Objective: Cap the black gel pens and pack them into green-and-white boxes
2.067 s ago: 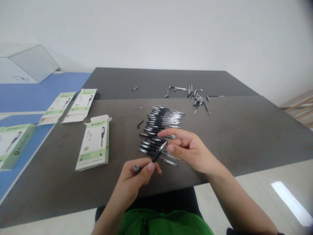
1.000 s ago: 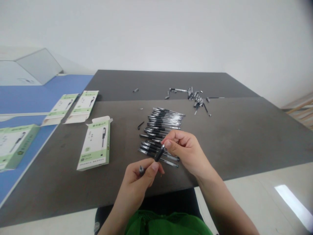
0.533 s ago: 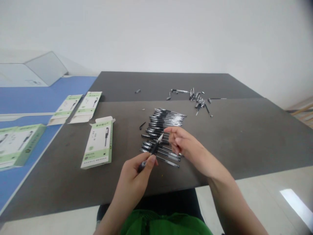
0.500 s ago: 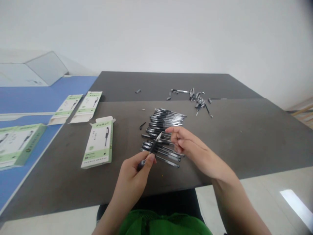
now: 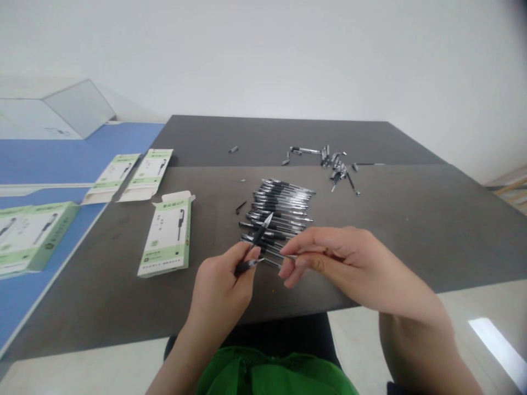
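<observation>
My left hand is closed on a black pen front section, whose metal tip points up and away over the pens. My right hand is pinched on a thin clear pen part. This part runs left toward my left fingers, and its near end meets them. Both hands hover above the near end of a row of several black-and-clear pens lying side by side on the dark grey table. I cannot tell whether the two parts are joined.
A heap of loose pen parts lies at the far middle, and a small black clip sits left of the row. An open green-and-white box lies to the left, with two more behind it. Another box rests on the blue table.
My right hand has come back toward me and closed on a thin pen part next to my left fingers. My left hand has lifted a little, still holding the black section.
</observation>
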Tool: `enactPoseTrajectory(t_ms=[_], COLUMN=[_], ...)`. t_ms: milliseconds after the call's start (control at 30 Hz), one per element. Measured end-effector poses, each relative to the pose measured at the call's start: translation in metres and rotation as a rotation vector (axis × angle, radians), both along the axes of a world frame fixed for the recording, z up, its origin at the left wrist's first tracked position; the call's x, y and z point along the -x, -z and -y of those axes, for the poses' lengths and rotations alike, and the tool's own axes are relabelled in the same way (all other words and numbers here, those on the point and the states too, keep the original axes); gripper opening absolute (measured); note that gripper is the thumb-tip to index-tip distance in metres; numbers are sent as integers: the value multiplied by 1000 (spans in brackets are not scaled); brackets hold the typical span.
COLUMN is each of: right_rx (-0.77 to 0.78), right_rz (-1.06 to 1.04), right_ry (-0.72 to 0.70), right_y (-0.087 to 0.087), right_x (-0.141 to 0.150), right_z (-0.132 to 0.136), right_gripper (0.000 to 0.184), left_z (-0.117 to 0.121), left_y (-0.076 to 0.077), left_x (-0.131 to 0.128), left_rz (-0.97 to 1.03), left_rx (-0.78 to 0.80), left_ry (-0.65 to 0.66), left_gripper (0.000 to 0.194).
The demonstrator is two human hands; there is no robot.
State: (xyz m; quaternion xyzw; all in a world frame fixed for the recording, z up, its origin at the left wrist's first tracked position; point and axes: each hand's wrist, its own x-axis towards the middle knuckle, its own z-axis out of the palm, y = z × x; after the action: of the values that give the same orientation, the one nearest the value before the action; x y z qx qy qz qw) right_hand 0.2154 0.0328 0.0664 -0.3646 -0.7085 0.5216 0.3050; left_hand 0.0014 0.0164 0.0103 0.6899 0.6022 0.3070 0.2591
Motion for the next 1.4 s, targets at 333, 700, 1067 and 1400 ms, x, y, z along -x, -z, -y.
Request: enactPoseTrajectory(t_ms=[333, 700, 1067, 1400], right_rx=[23, -303, -119, -128], right_rz=[-413, -261, -47, -28], right_ry=[243, 209, 311, 253], right_y=[12, 32, 26, 24], right_x=[19, 37, 46, 43], right_z=[10, 4, 3, 3], right_gripper=[4, 7, 16, 14], left_z=[1, 0, 0, 0], left_y=[-3, -12, -12, -10], left_x=[-4, -6, -9, -9], left_rz=[72, 55, -106, -58], left_rx=[54, 48, 67, 87], left_ry=[30, 37, -12, 18], left_gripper=[24, 19, 18, 19])
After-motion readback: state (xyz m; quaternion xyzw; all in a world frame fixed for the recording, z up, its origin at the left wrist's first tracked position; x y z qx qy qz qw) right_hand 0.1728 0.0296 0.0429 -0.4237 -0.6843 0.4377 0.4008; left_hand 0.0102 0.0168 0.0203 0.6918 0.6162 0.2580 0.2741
